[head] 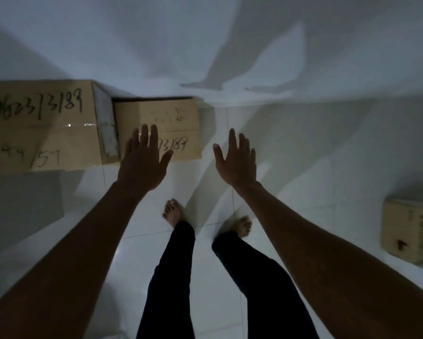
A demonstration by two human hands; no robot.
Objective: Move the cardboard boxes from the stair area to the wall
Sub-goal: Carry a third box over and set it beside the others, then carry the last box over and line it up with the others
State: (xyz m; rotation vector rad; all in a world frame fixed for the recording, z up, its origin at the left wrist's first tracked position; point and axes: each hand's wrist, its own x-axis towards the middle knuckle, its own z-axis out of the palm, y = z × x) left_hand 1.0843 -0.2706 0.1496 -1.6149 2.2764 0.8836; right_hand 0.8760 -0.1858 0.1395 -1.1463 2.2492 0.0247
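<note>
left hand (141, 165): palm down, fingers splayed, grip empty; hovers over the near edge of the smaller box, contact not evident.
right hand (236, 162): same pose, spread wide and holding nothing, over bare floor (303, 155) just right of that box.
smaller box (166, 126): flat on the floor, back edge against the wall (156, 45), left side touching the bigger one. Handwritten digits on the top.
large box (41, 123): left of it, taller, also against the wall; marker numbers and tape on top.
third box (411, 231): far right, well apart from the pair, near the frame edge. Can't tell whether it sits at the stairs or is already placed.
stance: bare feet (173, 214) planted facing the wall, arms fully extended.
why: boxes butted side by side along the wall look like a tidy row, so the pair reads as delivered.
judgement: open palms beside a seated box suggest either a release or a final nudge; can't say which.
next: probably fetch the box on the right, if it isn't in place.
risk: dim light, smooth tile floor, bare feet.
</note>
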